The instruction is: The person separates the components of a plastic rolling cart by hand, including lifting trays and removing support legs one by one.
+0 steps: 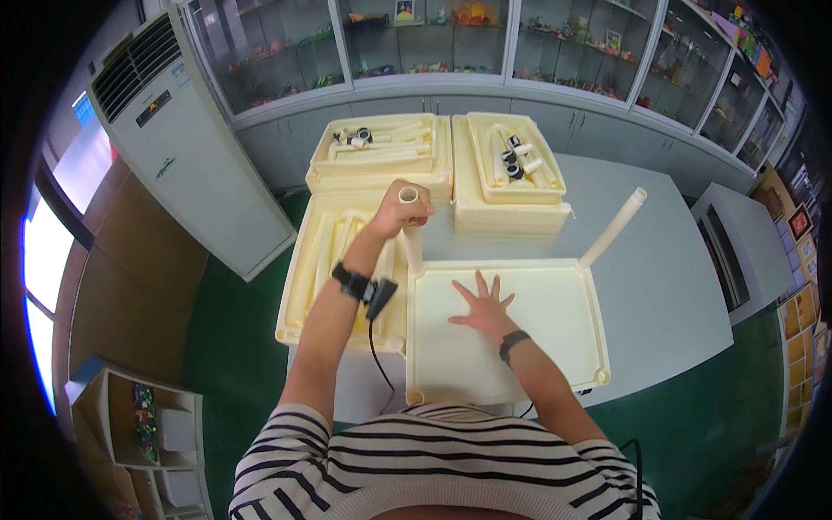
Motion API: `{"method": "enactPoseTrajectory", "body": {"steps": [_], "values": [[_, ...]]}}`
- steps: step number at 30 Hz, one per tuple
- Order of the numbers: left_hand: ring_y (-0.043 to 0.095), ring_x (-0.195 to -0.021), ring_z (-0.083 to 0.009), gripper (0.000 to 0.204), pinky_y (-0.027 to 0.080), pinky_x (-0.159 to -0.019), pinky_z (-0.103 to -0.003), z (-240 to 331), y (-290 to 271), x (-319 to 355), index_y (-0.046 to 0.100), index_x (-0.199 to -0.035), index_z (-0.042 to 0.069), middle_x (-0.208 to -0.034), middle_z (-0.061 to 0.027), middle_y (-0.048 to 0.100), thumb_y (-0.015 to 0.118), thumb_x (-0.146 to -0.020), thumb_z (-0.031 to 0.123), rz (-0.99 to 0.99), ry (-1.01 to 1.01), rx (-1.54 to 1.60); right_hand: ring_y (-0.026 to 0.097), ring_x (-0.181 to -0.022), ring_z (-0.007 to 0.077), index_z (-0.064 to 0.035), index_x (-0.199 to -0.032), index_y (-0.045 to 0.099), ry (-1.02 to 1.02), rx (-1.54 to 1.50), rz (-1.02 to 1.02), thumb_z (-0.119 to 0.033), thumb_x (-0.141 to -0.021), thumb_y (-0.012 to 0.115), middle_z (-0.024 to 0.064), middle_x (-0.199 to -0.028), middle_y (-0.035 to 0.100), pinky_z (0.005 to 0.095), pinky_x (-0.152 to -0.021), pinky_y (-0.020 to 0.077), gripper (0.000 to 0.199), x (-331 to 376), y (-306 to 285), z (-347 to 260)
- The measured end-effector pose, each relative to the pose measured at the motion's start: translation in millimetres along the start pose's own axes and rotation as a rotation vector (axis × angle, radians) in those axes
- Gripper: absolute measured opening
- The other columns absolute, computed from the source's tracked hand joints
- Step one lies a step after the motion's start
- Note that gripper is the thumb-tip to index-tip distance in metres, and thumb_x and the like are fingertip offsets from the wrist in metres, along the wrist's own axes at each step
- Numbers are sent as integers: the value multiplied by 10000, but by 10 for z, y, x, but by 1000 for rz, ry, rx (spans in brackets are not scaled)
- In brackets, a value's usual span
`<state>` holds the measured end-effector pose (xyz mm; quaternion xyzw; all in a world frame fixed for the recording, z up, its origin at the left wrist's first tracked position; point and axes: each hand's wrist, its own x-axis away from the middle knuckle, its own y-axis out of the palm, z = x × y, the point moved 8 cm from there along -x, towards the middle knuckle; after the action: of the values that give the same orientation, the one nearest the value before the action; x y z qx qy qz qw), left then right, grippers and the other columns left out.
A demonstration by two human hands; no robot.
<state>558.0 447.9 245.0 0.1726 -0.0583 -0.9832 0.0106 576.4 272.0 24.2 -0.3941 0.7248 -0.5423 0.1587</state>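
A cream plastic tray [555, 347] with round corner sockets lies in front of me on the table. My left hand [405, 208] is wrapped round the top of a cream tube [413, 253] that stands at the tray's far left corner. The tube's round open end shows above my fist. Fingers spread, my right hand [484, 310] lies flat on the tray's floor and holds nothing. At the far right corner a second cream tube [614, 229] stands up, appearing to lean outward in this view. The near corners have no tubes in them.
Left of the tray, a deeper cream tray [290, 322] holds several long tubes. Behind stand two trays, the left [317, 154] and the right [559, 184], with tubes and black fittings. The grey table [667, 260] continues right; a tall air conditioner [186, 147] stands left.
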Motion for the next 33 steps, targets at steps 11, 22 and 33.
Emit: {"method": "enactPoseTrajectory", "body": {"steps": [11,22,33], "values": [[556,-756,-242,180,433,-697,-317,1087,160,57,527,-740,59,-756,-65,580,683,-732,149,71,529,-1277,-100,-1302,450,-430,-1337,261,47,-23,-60,-601,-589,675,62,-1476,-19,736,-911,17,872,-65,-5,23],[428,-1131,-303,329,356,-943,-400,-401,-521,1689,574,-931,99,-1117,-90,528,697,-627,71,117,93,-1347,-136,-1298,447,-424,-1344,246,38,-17,-100,-618,-598,658,69,-1475,-45,743,-901,11,874,-61,45,37],[364,-1223,-306,457,276,-1036,-392,-1054,-2,1911,532,-1114,58,-1216,-147,494,450,-684,-73,139,-84,-1162,532,-830,226,-31,-1069,472,-13,-607,542,-281,-760,660,102,-933,561,347,-748,417,440,-209,-983,857]]}}
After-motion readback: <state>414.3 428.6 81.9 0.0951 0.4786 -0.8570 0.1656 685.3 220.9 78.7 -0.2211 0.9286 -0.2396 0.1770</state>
